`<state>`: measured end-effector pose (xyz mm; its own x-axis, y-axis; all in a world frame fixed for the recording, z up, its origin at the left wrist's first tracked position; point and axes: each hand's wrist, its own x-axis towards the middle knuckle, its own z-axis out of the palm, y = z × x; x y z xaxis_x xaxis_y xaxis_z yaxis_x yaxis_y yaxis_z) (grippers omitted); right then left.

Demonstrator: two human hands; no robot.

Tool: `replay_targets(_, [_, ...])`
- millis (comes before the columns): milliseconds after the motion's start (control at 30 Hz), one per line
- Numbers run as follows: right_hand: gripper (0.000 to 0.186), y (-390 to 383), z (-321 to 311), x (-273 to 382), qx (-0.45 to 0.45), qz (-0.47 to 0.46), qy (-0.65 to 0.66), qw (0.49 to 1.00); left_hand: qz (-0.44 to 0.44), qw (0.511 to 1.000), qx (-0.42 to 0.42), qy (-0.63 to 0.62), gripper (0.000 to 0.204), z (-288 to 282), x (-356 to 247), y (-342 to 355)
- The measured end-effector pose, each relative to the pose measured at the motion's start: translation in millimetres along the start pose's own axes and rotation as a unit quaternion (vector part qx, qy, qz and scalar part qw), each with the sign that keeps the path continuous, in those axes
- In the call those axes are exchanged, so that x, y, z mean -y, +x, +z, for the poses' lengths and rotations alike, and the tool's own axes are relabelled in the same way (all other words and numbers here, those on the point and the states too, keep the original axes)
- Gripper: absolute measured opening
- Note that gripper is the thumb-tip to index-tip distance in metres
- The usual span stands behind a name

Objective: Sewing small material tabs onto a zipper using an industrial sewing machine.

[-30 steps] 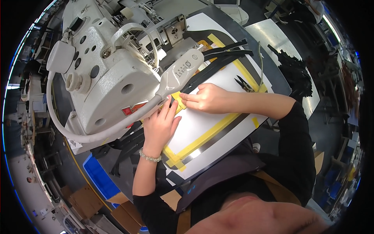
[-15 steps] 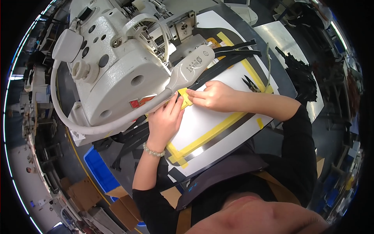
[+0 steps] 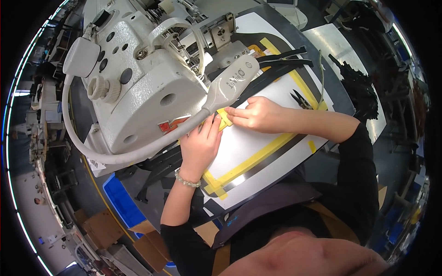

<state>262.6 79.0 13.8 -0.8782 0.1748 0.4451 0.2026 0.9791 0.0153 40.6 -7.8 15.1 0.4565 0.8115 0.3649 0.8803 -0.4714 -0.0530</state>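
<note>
My right hand [image 3: 260, 114] has its thumb and fingertips pinched together at a small piece of yellow tape [image 3: 225, 122], beside the curved body of a white sewing machine [image 3: 156, 99]. Palm down on the near left side of that piece, my left hand [image 3: 201, 146] stretches its fingers forward, their tips touching its edge. Part of the left fingertips is hidden under the white flexible-neck lamp [image 3: 232, 83], which crosses just above. Below both hands lies a white sheet [image 3: 248, 140] edged with yellow tape strips. Black zipper strips [image 3: 283, 62] run behind the lamp head.
Black-bladed snips [image 3: 299, 98] lie right of the sheet, close to my right forearm. A heap of black scraps [image 3: 357, 89] sits on a metal surface at the far right. More black strips [image 3: 156, 172] hang at the left, above a blue bin [image 3: 122, 200] and cardboard boxes [image 3: 103, 227].
The whole view has shifted slightly, with everything a little lower and to the right. Both hands keep their places at the yellow tape piece, with hardly any visible finger movement.
</note>
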Motion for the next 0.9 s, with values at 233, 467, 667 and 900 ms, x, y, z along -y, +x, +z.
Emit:
replay_targets(233, [0.016,-1,2,0,-0.004,0.001,0.011,1.000,-0.001,1.000,0.004,0.028,0.039,-5,-5,3])
replay_targets(467, [0.018,0,2,-2,0.001,-0.005,-0.002,1.000,0.023,0.999,-0.019,0.044,0.039,0,-4,-6])
replay_targets(667, [0.017,1,-2,-1,0.002,-0.002,0.004,1.000,0.033,0.999,-0.032,0.028,0.037,-1,-3,-4])
replay_targets(900, [0.023,2,2,-3,-0.005,0.003,0.005,1.000,0.017,0.999,-0.027,0.027,0.037,1,-4,-9])
